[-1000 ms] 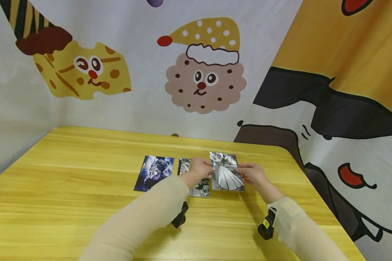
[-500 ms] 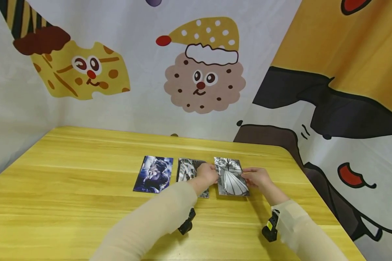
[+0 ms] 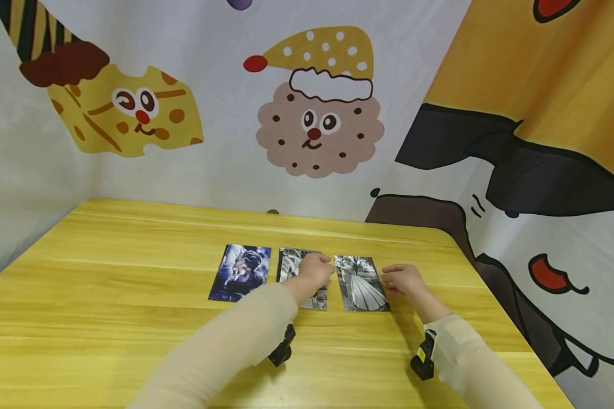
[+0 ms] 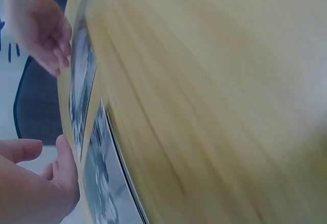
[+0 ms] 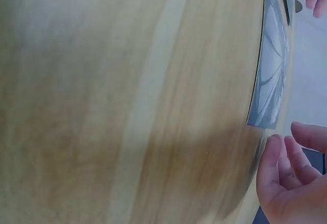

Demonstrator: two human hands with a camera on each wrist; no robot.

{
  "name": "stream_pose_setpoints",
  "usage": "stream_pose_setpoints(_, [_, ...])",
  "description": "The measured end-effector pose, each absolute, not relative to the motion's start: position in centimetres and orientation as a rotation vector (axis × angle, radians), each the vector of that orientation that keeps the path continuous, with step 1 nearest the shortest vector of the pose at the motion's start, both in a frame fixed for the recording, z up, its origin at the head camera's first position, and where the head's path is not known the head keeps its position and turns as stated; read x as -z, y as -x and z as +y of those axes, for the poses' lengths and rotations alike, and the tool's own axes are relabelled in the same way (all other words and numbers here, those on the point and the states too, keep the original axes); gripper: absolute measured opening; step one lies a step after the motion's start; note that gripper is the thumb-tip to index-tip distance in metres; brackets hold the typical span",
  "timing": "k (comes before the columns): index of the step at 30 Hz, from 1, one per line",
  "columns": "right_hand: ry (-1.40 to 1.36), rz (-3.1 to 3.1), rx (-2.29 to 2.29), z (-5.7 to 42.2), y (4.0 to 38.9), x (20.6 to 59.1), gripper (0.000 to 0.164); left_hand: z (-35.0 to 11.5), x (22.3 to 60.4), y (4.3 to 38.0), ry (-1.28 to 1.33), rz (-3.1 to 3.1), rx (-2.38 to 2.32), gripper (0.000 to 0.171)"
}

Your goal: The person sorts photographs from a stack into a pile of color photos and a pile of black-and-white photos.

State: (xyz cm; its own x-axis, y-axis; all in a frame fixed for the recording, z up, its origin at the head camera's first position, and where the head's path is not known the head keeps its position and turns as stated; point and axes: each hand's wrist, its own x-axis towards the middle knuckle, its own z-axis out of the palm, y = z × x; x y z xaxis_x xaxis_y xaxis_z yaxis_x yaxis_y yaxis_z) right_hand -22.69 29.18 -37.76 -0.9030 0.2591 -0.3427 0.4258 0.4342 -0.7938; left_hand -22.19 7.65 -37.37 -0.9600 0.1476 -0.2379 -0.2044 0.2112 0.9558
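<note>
One photo is laid at the middle photo's three o'clock, flanked by left hand at nine and right hand at three, fingers loose and empty, so its edges are best squared by light nudges.

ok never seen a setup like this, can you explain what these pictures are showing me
There's no machine here, just a person working bare-handed. The wide view comes from a camera worn on the head. The two sideways-looking close-ups come from the left wrist camera and the right wrist camera. On the wooden table lie three prints in a row: a bluish print, a grey middle print partly hidden by the left hand, and a grey end print with the right hand beside it. Neither hand holds anything.
</note>
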Motion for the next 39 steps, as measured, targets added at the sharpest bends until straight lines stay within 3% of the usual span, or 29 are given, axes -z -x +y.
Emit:
stream_pose_setpoints(7, [-0.578,2.539,1.444,28.0,23.0,37.5,0.037,5.2,37.2,23.1,0.126,2.219,-1.88,0.031])
stream_pose_setpoints(26, [-0.36,2.4,1.52,21.4,23.5,37.5,0.039,-1.7,37.4,24.7,0.227,2.226,-1.841,0.037])
stream_pose_setpoints(39, [-0.313,2.31,1.511,19.5,23.8,38.1,0.04,-2.9,38.3,23.8,0.232,2.226,-1.741,0.037])
